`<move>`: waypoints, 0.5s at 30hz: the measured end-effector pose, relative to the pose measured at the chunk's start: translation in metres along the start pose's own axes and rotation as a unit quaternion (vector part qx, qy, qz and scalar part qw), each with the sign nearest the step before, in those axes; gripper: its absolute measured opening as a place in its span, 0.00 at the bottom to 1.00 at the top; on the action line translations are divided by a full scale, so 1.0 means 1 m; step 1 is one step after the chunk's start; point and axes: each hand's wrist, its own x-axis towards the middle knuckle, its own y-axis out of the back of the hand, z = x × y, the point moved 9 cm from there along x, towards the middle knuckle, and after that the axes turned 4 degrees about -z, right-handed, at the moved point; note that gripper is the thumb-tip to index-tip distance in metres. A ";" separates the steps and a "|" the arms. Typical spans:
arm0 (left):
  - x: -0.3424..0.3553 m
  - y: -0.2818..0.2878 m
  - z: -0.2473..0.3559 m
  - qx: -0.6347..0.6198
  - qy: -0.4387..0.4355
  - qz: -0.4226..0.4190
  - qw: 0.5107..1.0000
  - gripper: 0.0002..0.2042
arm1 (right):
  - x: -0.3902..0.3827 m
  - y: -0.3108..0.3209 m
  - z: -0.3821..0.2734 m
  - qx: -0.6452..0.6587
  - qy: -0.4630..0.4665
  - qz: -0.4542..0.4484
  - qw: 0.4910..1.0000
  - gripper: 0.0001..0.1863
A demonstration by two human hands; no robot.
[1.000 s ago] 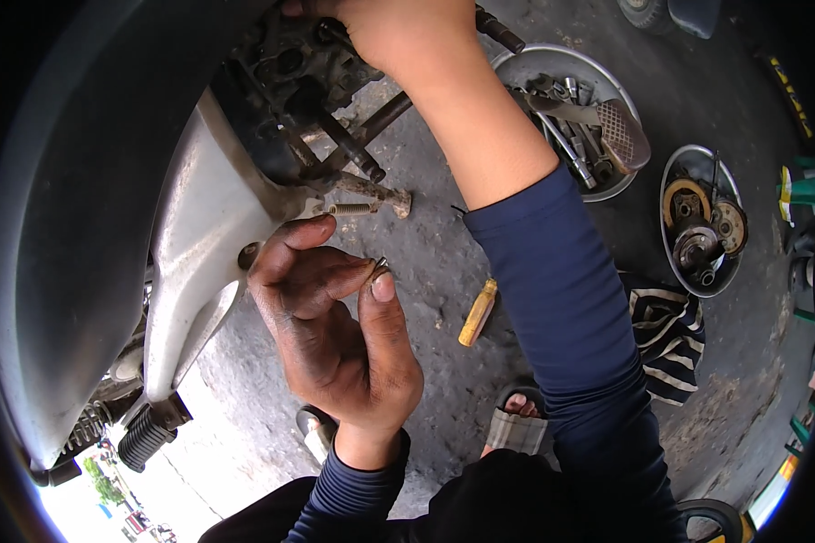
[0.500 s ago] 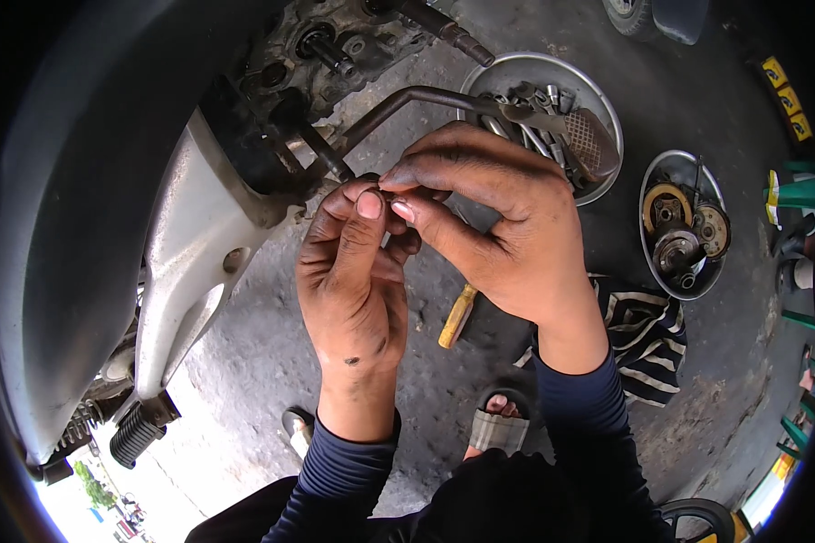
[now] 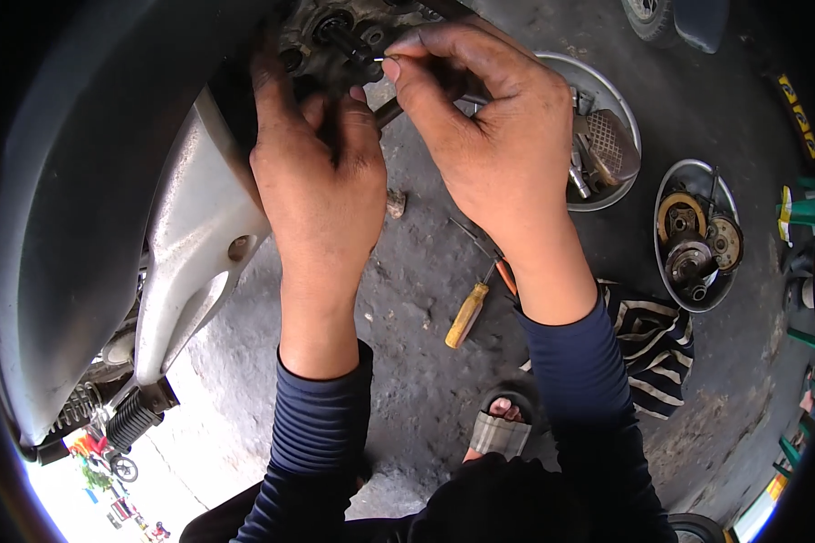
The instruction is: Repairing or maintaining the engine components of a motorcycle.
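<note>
At the exposed engine (image 3: 385,20) of a motorcycle, my right hand (image 3: 493,136) pinches a small, thin, shiny metal piece (image 3: 378,60) between thumb and forefinger. The piece is beside the end of a dark splined shaft (image 3: 346,42) that sticks out of the engine; whether they touch I cannot tell. My left hand (image 3: 321,172) reaches up below the shaft with thumb and fingers apart. Its fingertips are in shadow against the dark engine parts, and nothing shows in its grasp.
A grey body panel (image 3: 72,217) and a silver frame bracket (image 3: 199,226) bound the left side. On the floor lie a yellow-handled screwdriver (image 3: 467,317) and a striped cloth (image 3: 652,348). Metal basins hold tools (image 3: 632,100) and round machine parts (image 3: 663,258) at the right.
Both hands have moved up to the engine and come apart; before, they met fingertip to fingertip below it. My left hand has turned its back up and spread its fingers.
</note>
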 end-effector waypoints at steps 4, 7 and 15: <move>0.008 -0.012 0.006 0.137 -0.060 -0.005 0.989 0.32 | 0.023 -0.026 0.011 0.072 0.005 0.022 0.997 0.03; 0.010 -0.007 0.002 0.121 -0.009 -0.009 0.993 0.30 | 0.043 -0.035 -0.007 0.015 0.062 0.004 0.998 0.05; 0.012 -0.010 -0.002 0.149 -0.028 -0.022 0.988 0.28 | 0.053 -0.065 0.001 -0.152 0.142 -0.044 0.977 0.09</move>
